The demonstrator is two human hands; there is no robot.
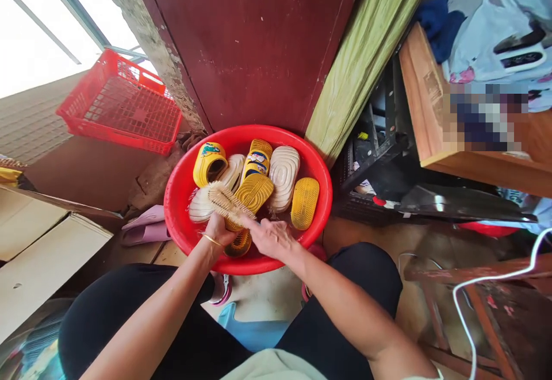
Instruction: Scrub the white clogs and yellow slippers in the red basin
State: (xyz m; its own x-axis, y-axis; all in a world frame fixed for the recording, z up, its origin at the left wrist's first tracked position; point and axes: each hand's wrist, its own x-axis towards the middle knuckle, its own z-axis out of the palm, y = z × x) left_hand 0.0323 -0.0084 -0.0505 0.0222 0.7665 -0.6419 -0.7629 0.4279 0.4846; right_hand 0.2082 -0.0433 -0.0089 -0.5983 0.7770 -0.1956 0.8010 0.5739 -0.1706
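Observation:
Above a red basin point(172, 196), my left hand point(219, 231), with a gold bangle at the wrist, is closed round the near end of a yellow slipper point(257, 190) whose ridged sole faces up. My right hand point(276, 238) grips a tan bristle scrub brush point(225, 200), its index finger stretched along it. The brush lies across the slipper, hiding part of it. Around them in the basin are a yellow slipper with a cartoon strap point(209, 163), another yellow one point(259, 156), a yellow sole point(305, 203) and a cream slipper point(284, 176), sole up.
A red plastic crate point(125, 104) is to the left of a dark red door point(259, 46). Pink slippers point(149, 226) lie beside the basin, near cardboard point(52, 259). At right are a green curtain point(366, 52), a wooden table point(426, 98) and a white cable point(461, 311).

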